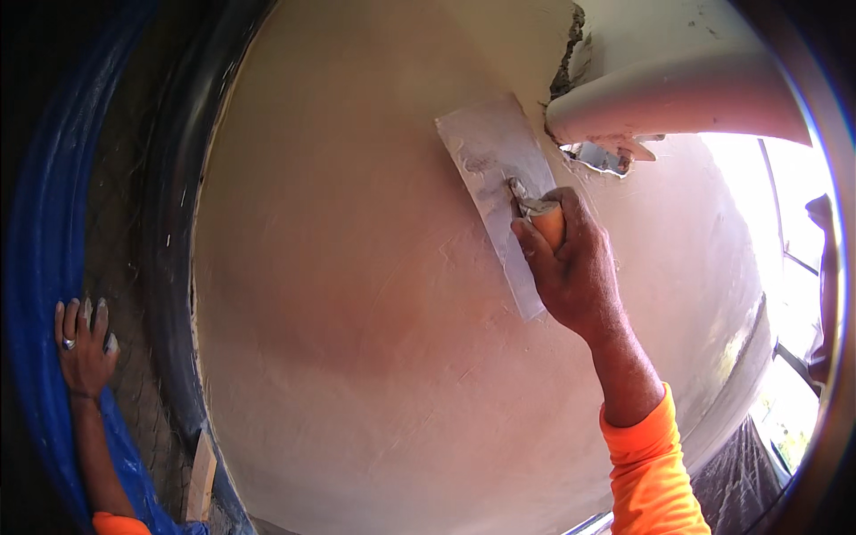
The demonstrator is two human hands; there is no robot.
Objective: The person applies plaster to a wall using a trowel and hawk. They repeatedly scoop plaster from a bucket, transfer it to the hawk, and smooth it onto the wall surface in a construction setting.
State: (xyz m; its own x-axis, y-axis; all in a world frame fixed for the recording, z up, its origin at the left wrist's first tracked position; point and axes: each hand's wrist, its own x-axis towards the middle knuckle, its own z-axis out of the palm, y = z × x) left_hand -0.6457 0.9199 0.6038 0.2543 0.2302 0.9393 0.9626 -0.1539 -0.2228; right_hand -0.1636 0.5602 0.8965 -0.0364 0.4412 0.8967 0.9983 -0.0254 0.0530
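Note:
My right hand (575, 276) is closed round the wooden handle of a plastering trowel (496, 159). The trowel's long metal blade lies tilted against a smooth, damp-looking plastered wall (330, 294), and grey smears of plaster mark its back. At the far left my left hand (87, 352) rests with fingers stretched out, partly on a blue sheet (45, 232) and partly on the rough dark surface beside it. A ring shows on one finger, and pale plaster coats several fingertips. Faint ridges and scratches run across the wall below the blade.
A thick pale pipe (678, 94) juts out of the wall at upper right, with a ragged hole (606, 159) beneath it. A dark rounded strip (178, 241) borders the plaster at left. Below it stands a wooden piece (201, 477). Dark sheeting (740, 473) hangs at lower right.

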